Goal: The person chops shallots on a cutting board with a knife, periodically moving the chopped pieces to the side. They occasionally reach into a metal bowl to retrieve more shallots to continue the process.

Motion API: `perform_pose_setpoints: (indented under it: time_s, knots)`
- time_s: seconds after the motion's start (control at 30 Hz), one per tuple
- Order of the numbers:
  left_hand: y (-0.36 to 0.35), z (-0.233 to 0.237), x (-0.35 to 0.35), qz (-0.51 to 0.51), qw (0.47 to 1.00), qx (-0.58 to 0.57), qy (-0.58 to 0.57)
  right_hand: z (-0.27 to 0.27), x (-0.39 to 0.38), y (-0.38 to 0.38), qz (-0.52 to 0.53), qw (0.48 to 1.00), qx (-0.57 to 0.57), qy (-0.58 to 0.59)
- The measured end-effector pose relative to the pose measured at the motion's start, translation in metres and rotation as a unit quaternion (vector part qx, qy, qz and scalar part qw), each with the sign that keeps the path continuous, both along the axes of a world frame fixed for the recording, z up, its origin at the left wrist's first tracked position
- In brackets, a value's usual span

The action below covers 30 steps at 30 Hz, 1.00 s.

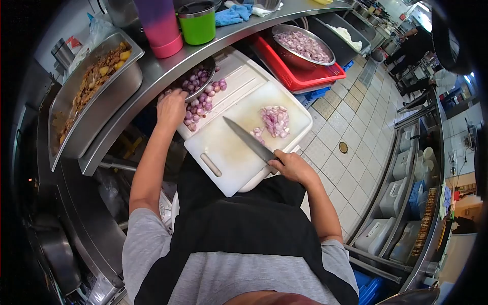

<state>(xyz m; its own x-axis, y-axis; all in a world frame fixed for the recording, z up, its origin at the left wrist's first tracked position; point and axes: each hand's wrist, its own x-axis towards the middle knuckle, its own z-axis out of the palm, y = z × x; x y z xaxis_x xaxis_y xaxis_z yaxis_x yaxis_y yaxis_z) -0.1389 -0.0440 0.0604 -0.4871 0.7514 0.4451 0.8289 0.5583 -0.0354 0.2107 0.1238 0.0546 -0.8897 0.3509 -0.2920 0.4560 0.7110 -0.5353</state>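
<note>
My right hand [292,166] grips the handle of a kitchen knife [249,139], whose broad blade lies across a white cutting board [203,147], tip pointing to the far left. Beyond the blade is a pile of cut shallots [276,121], with a few pieces near the edge of the blade. My left hand [172,107] reaches under the steel shelf to the peeled whole shallots [200,107] beside a metal bowl [206,76]. Its fingers are curled and partly hidden, and what they hold cannot be made out.
A metal colander [302,44] of cut shallots sits in a red basket [277,63] at far right. On the steel shelf [213,38] stand a green cup [196,23], a pink-purple tumbler [160,30] and a steel pan [96,91] of food. People work in the background.
</note>
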Motion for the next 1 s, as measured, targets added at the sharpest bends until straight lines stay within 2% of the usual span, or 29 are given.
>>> perform_pose_setpoints:
  time_s: [0.03, 0.2, 0.3, 0.37, 0.5, 0.63, 0.7, 0.87, 1.0]
  knots:
    - [0.001, -0.001, -0.004, -0.025, 0.999, -0.03, -0.034, -0.007, 0.001, 0.002, 0.0, 1.0, 0.003, 0.004]
    - [-0.004, 0.001, 0.015, -0.046, 0.997, -0.031, -0.055, -0.01, 0.003, -0.008, -0.051, 0.997, 0.058, 0.0]
    - [0.002, 0.024, 0.048, -0.111, 0.993, 0.026, -0.04, -0.016, 0.004, -0.014, -0.045, 0.995, 0.084, 0.017]
    - [0.011, 0.041, 0.066, -0.175, 0.979, 0.037, -0.101, -0.018, 0.003, -0.019, -0.031, 0.991, 0.121, 0.039]
    - [0.051, 0.034, 0.081, -0.248, 0.961, 0.039, -0.115, -0.02, 0.001, -0.024, -0.019, 0.985, 0.156, 0.064]
    - [0.109, 0.023, 0.097, -0.272, 0.957, -0.001, -0.1, -0.019, 0.0, -0.027, -0.019, 0.985, 0.158, 0.063]
    - [0.141, 0.008, 0.096, -0.323, 0.94, 0.07, -0.08, -0.015, -0.001, -0.028, -0.022, 0.986, 0.154, 0.056]
    - [0.18, -0.026, 0.075, -0.31, 0.943, 0.089, -0.082, -0.013, -0.006, -0.028, -0.02, 0.99, 0.137, 0.03]
    - [0.173, -0.035, 0.052, -0.262, 0.963, 0.007, -0.063, -0.013, -0.005, -0.027, -0.026, 0.992, 0.126, 0.016]
